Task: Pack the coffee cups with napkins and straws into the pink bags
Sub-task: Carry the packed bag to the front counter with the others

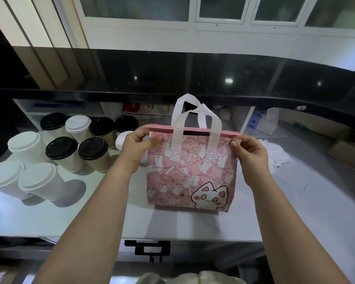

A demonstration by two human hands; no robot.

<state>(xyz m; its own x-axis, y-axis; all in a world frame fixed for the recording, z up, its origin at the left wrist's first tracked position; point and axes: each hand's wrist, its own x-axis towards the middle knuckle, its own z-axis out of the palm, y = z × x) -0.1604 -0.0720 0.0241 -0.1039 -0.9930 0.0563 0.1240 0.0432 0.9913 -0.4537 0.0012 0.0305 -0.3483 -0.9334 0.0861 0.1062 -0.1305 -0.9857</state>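
The pink bag (191, 177) stands upright on the desk (111, 218) at the centre of the frame. It is printed with banknotes and a white cat at its lower right. Its white handles are raised and its mouth is pressed nearly flat. The coffee cups (61, 149), lidded in white or black, stand clustered at centre left.

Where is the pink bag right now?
In the head view, the pink bag stands upright on the white counter, its top corners pinched by the left hand and right hand, coffee cups to its left.
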